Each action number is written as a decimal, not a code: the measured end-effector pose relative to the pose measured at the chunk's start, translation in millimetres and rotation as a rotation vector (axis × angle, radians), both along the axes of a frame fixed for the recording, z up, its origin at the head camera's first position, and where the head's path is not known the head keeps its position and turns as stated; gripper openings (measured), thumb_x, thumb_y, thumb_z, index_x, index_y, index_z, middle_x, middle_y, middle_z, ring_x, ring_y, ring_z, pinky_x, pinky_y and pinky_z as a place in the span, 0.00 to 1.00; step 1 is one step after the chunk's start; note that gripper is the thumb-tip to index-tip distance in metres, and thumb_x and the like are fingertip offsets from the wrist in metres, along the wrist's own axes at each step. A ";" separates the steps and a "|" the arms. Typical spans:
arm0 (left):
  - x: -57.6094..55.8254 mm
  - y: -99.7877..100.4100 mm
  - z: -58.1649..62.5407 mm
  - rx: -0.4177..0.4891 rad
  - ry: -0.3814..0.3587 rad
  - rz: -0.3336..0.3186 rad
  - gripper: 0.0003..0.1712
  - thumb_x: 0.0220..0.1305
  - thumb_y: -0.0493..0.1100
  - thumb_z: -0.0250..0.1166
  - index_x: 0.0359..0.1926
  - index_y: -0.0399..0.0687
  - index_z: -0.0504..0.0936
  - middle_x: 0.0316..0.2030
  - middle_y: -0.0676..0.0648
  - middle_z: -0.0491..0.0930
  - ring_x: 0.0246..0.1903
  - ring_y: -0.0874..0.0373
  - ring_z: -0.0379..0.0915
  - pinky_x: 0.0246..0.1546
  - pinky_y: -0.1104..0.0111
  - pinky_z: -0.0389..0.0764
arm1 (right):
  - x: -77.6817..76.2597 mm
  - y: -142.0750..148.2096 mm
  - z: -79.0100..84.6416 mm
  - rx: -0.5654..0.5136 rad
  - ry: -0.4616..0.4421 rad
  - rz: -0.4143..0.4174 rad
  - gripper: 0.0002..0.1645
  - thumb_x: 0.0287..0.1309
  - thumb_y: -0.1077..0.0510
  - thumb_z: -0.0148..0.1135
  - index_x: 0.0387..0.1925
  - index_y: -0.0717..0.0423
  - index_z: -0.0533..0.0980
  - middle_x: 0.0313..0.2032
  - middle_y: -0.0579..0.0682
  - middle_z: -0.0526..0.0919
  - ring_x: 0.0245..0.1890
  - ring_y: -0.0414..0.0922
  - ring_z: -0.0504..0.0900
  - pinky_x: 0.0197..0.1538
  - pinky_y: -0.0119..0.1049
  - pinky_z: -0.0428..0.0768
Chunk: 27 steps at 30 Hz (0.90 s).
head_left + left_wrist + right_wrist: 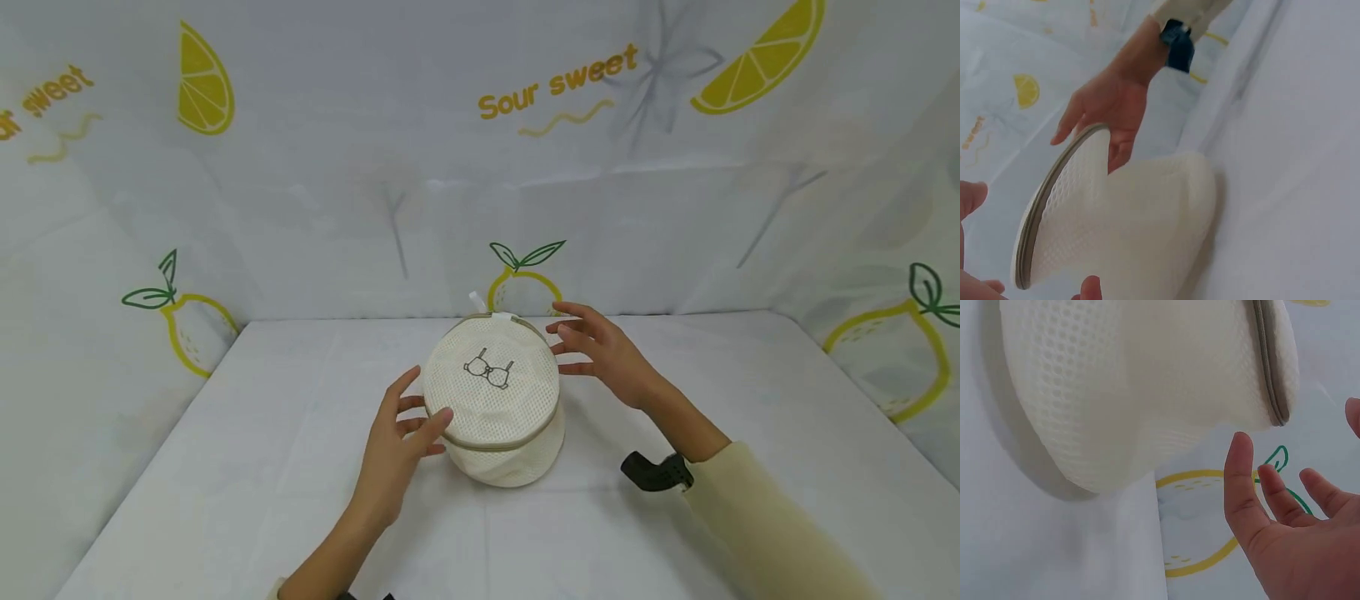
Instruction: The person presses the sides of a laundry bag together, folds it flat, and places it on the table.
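Note:
A cream mesh laundry bag (491, 392), round and drum-like, stands on the white cloth with its lid tilted up. A brown zipper runs round the lid's rim, and a small dark line drawing is printed on top. My left hand (401, 442) is at the bag's left side, its fingers spread and the thumb near the front rim. On the other side, my right hand (603, 354) has its fingers loosely spread beside the upper right rim. In the right wrist view its fingertips (1240, 442) are close to the mesh, with a small gap.
White cloth covers the table (300, 483) under the bag. Behind it rises a backdrop (315, 183) printed with lemons and lettering. A black strap (656, 472) sticks out from my right wrist.

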State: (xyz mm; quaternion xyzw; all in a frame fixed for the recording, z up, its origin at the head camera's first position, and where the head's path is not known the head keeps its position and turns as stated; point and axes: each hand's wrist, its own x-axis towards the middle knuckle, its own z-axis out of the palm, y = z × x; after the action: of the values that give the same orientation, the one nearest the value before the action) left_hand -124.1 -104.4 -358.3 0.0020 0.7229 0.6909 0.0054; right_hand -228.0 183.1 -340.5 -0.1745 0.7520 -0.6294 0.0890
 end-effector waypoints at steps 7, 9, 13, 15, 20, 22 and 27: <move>21.6 -4.5 -2.5 0.153 -0.054 0.002 0.41 0.60 0.46 0.68 0.70 0.62 0.58 0.55 0.38 0.65 0.49 0.40 0.71 0.42 0.57 0.80 | -12.2 -0.6 17.4 -0.005 0.032 0.036 0.34 0.69 0.49 0.52 0.71 0.53 0.55 0.59 0.60 0.67 0.56 0.59 0.72 0.51 0.48 0.78; 24.7 -7.2 -3.5 0.136 -0.043 0.006 0.40 0.60 0.44 0.68 0.70 0.64 0.58 0.56 0.38 0.64 0.50 0.42 0.71 0.42 0.58 0.80 | -12.0 -1.4 19.3 0.015 0.047 0.048 0.34 0.69 0.50 0.53 0.71 0.53 0.55 0.60 0.61 0.66 0.56 0.59 0.71 0.52 0.49 0.77; 29.5 -11.5 -5.7 0.109 -0.036 -0.005 0.41 0.59 0.43 0.68 0.69 0.66 0.58 0.57 0.38 0.63 0.49 0.42 0.71 0.43 0.58 0.80 | -9.0 -1.5 19.2 0.025 0.070 0.067 0.34 0.69 0.52 0.53 0.71 0.54 0.55 0.60 0.62 0.65 0.57 0.60 0.70 0.52 0.49 0.77; 29.8 -12.1 -6.5 0.039 0.004 -0.010 0.43 0.59 0.44 0.69 0.70 0.68 0.56 0.58 0.41 0.63 0.51 0.43 0.70 0.44 0.58 0.79 | -7.1 -2.0 18.0 0.028 0.082 0.064 0.33 0.69 0.53 0.54 0.70 0.54 0.57 0.60 0.61 0.65 0.58 0.60 0.69 0.52 0.47 0.77; 20.0 -12.7 -4.9 -0.329 0.275 -0.002 0.48 0.58 0.51 0.69 0.73 0.73 0.50 0.62 0.51 0.60 0.57 0.54 0.62 0.49 0.57 0.74 | -1.7 -4.6 15.4 0.142 0.177 0.054 0.33 0.68 0.52 0.55 0.70 0.51 0.58 0.62 0.56 0.65 0.62 0.57 0.67 0.54 0.46 0.76; 13.2 -14.7 -2.5 -0.442 0.389 -0.011 0.50 0.58 0.52 0.69 0.74 0.71 0.48 0.65 0.52 0.58 0.59 0.55 0.59 0.50 0.55 0.72 | 0.7 -4.9 15.4 0.205 0.229 0.050 0.32 0.68 0.51 0.56 0.70 0.49 0.59 0.63 0.54 0.65 0.63 0.55 0.65 0.57 0.49 0.73; -0.8 -20.9 6.9 -0.615 0.515 -0.066 0.56 0.55 0.56 0.70 0.75 0.68 0.44 0.70 0.51 0.50 0.67 0.54 0.51 0.57 0.46 0.66 | 4.5 -3.7 16.5 0.278 0.291 0.044 0.31 0.68 0.51 0.56 0.69 0.44 0.59 0.65 0.49 0.65 0.65 0.52 0.64 0.58 0.56 0.69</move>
State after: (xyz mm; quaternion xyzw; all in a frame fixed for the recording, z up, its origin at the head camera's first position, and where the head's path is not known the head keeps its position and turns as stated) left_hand -124.9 -125.3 -351.3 0.1965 0.8733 0.4186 -0.1533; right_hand -223.5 179.4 -323.9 -0.2661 0.8326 -0.4855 0.0163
